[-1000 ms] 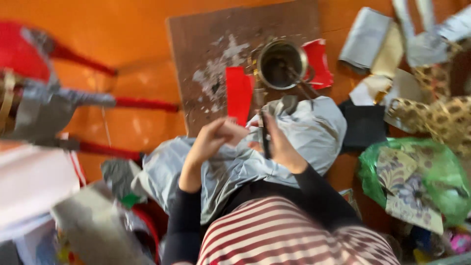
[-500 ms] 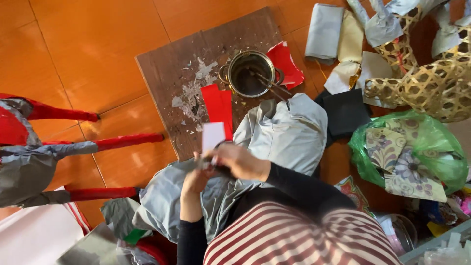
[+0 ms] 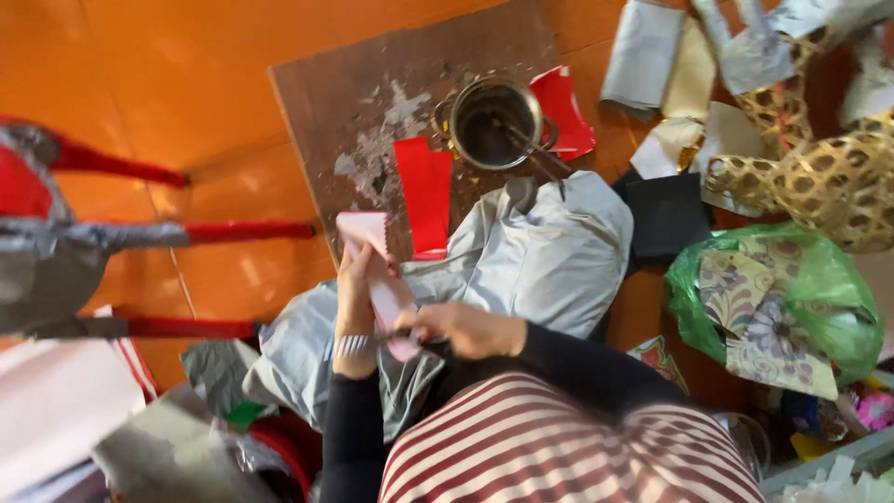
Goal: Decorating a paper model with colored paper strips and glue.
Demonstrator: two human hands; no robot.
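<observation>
Since the earlier frame, both hands have shifted toward 7 o'clock and the pink paper strip (image 3: 380, 279) stands taller. Left hand (image 3: 354, 293) grips the strip's lower edge, fingers pressed together around it. Right hand (image 3: 463, 330) is curled at the strip's base; what it pinches cannot be told. Grey cloth (image 3: 531, 256) covers the lap. At 12 o'clock, a metal pot (image 3: 494, 123) sits on a brown board (image 3: 354, 93), with a red paper rectangle (image 3: 424, 194) beside it. At 3 o'clock lies a green bag (image 3: 819, 279) of patterned paper.
</observation>
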